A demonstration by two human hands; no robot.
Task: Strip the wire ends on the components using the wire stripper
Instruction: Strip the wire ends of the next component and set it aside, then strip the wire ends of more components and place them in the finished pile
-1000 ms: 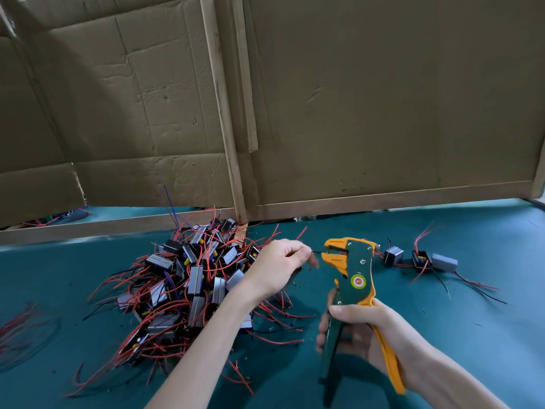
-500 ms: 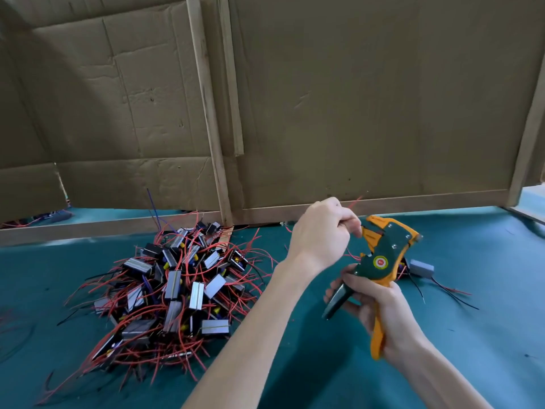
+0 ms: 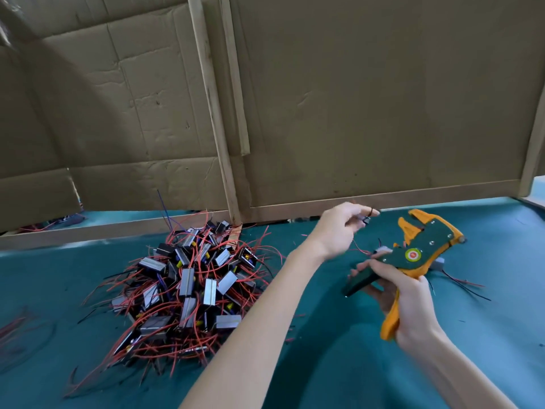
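Fingers of the left hand are reaching out loosely rather than clenching as they were half a second ago, and the thumb and forefinger appear to be pinching a thin dark wire at their tips, though blur is making this hard to confirm. A red wire is trailing from under that hand toward a pale smear beside the tool, too blurred to identify. Earlier the left hand was pressing right up against the head of the wire stripper; now a clear gap is showing between them, with the hand sitting to the tool's left. The right hand is curling around the stripper's orange handle, with the fingertips lying on the dark handle, and holding the stripper above the teal counter with its orange head pointing up and to the left, jaws parted and handles spread. Unstripped components are lying in a tangled pile at the left. A few loose components are resting behind the stripper, partly hidden. Cardboard panels are standing along the back.
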